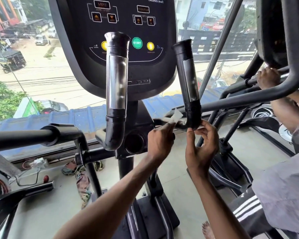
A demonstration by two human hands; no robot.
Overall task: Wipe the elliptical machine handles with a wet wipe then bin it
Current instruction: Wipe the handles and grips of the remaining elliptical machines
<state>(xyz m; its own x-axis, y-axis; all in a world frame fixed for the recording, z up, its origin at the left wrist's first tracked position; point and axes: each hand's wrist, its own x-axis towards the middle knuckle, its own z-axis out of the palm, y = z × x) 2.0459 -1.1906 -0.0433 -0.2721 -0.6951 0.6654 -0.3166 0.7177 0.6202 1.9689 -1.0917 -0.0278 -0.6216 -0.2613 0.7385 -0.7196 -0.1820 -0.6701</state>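
Observation:
Two upright black handles with metal sensor strips stand before the console: the left handle [116, 87] and the right handle [188, 80]. My left hand [160, 144] pinches a crumpled white wet wipe [173, 117] against the horizontal bar at the base of the right handle. My right hand [202, 144] has its fingers curled, fingertips touching the lower bend of the right handle. No bin shows in this view.
The black console [121, 31] with a green START button rises behind the handles. A long moving arm bar [33, 137] crosses at the left. Another person [283, 187] stands at the right, gripping a neighbouring machine's bar. A cloth [83, 178] lies on the floor.

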